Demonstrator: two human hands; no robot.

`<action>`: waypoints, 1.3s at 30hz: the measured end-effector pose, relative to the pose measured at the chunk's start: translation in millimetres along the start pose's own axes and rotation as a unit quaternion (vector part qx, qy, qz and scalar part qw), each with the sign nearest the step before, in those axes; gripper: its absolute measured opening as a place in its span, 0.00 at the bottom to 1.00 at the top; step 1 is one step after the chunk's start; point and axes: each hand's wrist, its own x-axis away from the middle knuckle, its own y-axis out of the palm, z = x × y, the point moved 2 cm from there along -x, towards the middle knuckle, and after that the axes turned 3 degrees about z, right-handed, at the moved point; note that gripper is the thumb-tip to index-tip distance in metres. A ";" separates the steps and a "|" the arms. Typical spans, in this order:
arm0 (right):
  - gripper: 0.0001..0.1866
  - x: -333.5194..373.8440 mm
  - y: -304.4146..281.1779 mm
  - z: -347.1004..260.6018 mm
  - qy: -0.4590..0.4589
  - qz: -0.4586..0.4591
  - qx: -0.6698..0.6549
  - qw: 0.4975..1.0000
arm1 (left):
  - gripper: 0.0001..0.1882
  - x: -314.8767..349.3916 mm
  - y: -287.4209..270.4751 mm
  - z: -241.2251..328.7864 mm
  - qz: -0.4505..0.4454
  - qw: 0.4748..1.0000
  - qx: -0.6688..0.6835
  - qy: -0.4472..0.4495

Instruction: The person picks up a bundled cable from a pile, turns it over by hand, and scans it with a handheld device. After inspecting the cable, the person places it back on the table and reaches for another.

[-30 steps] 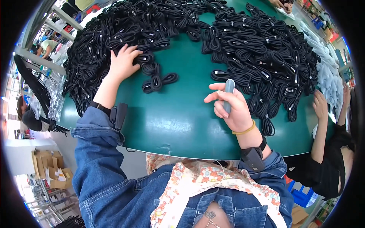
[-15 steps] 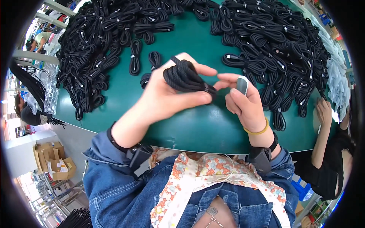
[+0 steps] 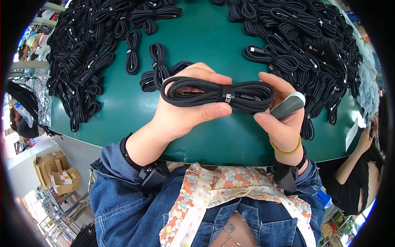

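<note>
My left hand (image 3: 175,117) grips a coiled black braided cable (image 3: 205,98) by its left part, thumb at the front and fingers behind. A black band with pale printing wraps the coil's middle, and a metal plug end shows among the loops on the right. My right hand (image 3: 286,127) pinches around a flat grey piece with a rounded white edge (image 3: 288,107); what kind of thing it is I cannot make out. The thumb and fingertips of that hand are at the coil's right end. Several banded cables (image 3: 158,66) lie just beyond my left hand.
Heaps of coiled black cables cover the green table (image 3: 205,41) at far left (image 3: 82,53) and right (image 3: 304,49). Clear plastic bags (image 3: 368,90) lie along the right edge. A co-worker's arm (image 3: 354,158) reaches in at right. Cardboard boxes (image 3: 57,173) stand lower left.
The coil has turned from end-on to lengthwise across my view, showing its band. My right hand has moved right, and its grey piece is now tilted beside the coil's end.
</note>
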 end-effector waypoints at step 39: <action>0.23 5.0 -13.4 4.8 0.184 0.122 -0.010 0.975 | 0.17 1.2 6.9 -1.7 -0.018 0.999 -0.010 0.036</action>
